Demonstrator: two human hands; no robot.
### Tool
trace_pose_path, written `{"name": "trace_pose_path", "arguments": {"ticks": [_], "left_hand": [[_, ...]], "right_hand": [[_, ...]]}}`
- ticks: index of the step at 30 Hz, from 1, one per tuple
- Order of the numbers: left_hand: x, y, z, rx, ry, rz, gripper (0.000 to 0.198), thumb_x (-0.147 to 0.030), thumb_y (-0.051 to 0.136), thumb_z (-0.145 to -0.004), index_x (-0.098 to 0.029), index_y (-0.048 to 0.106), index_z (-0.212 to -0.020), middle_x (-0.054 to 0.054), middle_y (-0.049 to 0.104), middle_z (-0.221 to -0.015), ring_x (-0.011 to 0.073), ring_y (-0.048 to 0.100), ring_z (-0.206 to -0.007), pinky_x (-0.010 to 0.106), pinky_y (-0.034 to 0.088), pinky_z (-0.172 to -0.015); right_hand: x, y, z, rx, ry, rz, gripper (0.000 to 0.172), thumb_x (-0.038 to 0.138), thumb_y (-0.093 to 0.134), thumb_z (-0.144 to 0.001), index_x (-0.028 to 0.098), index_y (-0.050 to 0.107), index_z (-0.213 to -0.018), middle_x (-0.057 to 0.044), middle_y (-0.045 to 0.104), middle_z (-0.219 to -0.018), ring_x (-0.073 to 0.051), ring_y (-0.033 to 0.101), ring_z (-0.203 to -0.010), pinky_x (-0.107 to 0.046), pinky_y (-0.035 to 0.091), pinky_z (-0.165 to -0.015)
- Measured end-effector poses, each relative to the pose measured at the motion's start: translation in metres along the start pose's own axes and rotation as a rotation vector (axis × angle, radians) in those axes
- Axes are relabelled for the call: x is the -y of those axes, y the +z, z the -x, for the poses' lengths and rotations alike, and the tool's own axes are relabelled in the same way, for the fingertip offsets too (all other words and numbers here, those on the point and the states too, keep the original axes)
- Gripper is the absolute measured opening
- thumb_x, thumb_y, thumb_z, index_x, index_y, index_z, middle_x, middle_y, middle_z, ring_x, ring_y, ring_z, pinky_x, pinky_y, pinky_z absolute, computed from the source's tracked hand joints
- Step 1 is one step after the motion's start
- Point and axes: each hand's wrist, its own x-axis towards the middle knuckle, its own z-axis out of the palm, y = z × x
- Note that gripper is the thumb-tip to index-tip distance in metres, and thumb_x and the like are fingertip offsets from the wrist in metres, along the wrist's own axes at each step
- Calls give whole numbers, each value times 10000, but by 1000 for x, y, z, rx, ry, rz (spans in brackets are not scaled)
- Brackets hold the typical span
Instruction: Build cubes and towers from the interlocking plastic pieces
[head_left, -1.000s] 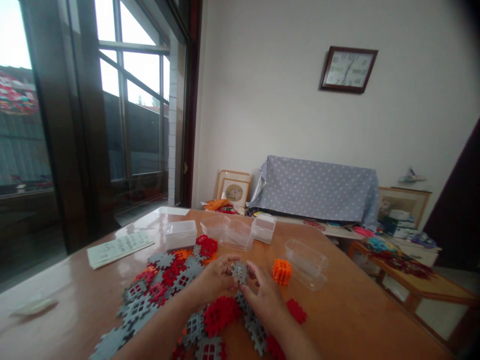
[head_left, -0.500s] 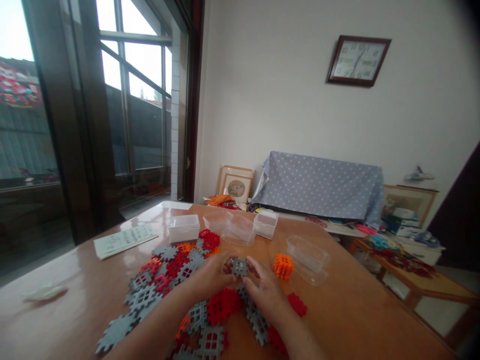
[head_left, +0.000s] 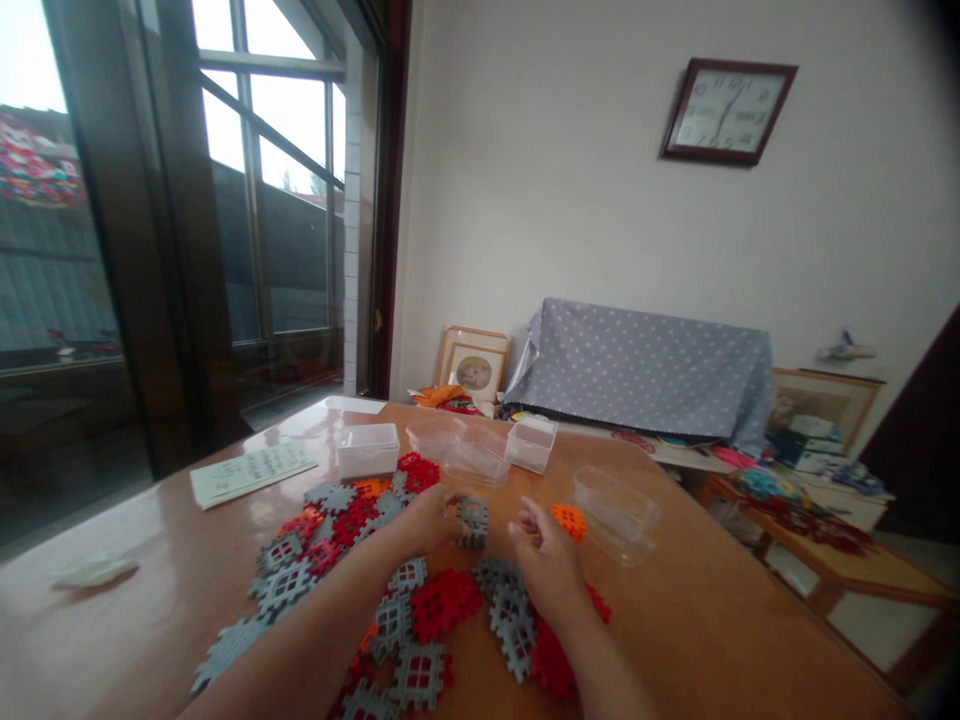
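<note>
Left of the orange cube (head_left: 569, 521), the gray block (head_left: 472, 522) is held by the left hand (head_left: 433, 521); beside the cube, the right hand (head_left: 546, 552) is loosely spread, empty. One-handed holding is apparently underway; steady support is likely called for next.

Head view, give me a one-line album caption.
Left hand at a small gray block, right hand apart, red and gray toothed tiles scattered across a brown table.

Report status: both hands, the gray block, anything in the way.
Left hand at gray block, grip unclear. Right hand apart from it, fingers loosely curled, nothing visible in it. Orange block close beside right hand, not between hands.
</note>
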Motion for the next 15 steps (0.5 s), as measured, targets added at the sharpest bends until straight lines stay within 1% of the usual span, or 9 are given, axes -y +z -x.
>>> {"name": "trace_pose_path", "arguments": {"ticks": [4,8,11,15], "left_hand": [[13,6,-10,30,-58,11,356,-187,691,-593,-136,729,-944,36,741,-896,238,644,-866,291,468,-766],[25,15,-13,84,-79,83,389,-206,657,-619,-132,690,-999,26,723,-847,212,650,-793,267,462,-679],[31,18,-13,120,-75,127,403,-207,642,-621,-133,677,-1016,30,723,-838,215,656,-791,269,469,-669],[35,21,-14,131,-65,140,356,-203,659,-609,-140,681,-958,28,719,-812,226,651,-803,280,476,-676]], "right_hand": [[0,-1,0,-14,7,4,512,429,554,-873,185,592,-1323,-113,696,-1139,-243,662,-1032,-381,506,-923],[-3,1,-1,-18,15,-9,516,432,555,-869,186,595,-1321,-111,696,-1131,-239,667,-1005,-372,513,-907],[-7,3,-2,-2,18,-15,521,433,553,-868,191,591,-1327,-106,699,-1123,-239,670,-998,-370,516,-904],[-9,5,-1,-5,27,-6,526,432,559,-862,188,593,-1327,-111,701,-1120,-246,673,-1001,-372,514,-910]]}}
